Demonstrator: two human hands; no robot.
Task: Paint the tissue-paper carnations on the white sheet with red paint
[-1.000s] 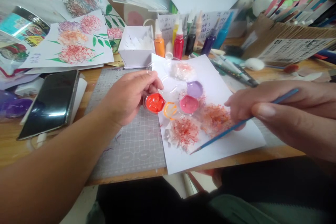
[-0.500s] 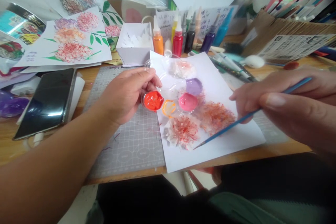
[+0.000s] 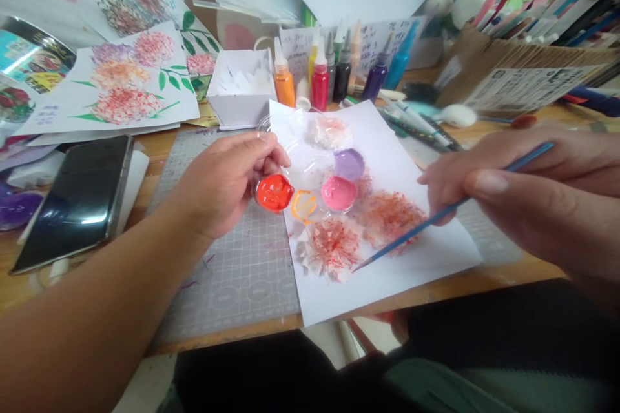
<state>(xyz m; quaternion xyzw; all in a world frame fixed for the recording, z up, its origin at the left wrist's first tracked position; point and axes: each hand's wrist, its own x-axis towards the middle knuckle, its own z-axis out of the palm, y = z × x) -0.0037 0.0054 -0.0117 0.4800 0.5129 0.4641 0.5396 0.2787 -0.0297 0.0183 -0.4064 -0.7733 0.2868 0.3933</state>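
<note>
Left hand (image 3: 237,174) pinches one clear palette (image 3: 310,164) bearing four paints (image 3: 274,193); right hand (image 3: 520,190) grips one blue brush (image 3: 411,232), near right.

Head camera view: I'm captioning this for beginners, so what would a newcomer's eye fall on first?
Probably the glossy red paint in the clear palette that the left hand holds over the white sheet's left side. Next, the slim blue paintbrush in the right hand, its tip by the red-dabbed crumpled piece. Behind the sheet stands a row of colorful squeeze bottles.
</note>
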